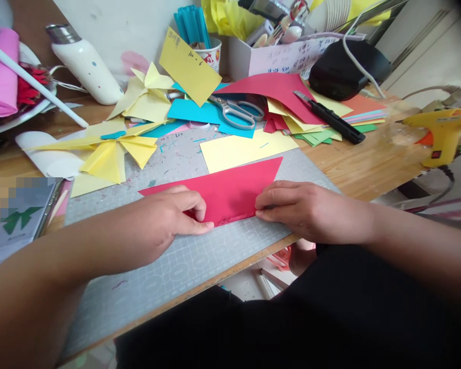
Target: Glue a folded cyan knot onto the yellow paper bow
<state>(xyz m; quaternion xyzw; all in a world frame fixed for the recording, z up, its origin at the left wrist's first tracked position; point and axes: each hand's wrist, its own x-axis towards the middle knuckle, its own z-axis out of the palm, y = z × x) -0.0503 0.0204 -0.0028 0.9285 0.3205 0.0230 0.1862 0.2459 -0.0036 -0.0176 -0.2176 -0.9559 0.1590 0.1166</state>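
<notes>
A sheet of red paper [230,192] lies on the grey cutting mat [200,266], its near edge turned up in a narrow fold. At the left part of that edge, my left hand [176,210] is closed on the paper, thumb along the fold and fingers curled above. My right hand [292,207] pinches the fold near its right end. Just beyond the red sheet is a pale yellow paper strip [249,148]. Folded yellow paper shapes [111,154] rest on the mat's far left.
Behind the mat lie scissors [238,113], a black utility knife [334,120] and stacked coloured paper [318,136]. A yellow glue gun [441,136] stands at the right. A white bottle [86,66] and a paper cup [209,55] are at the back; a tablet-like booklet [23,220] is left.
</notes>
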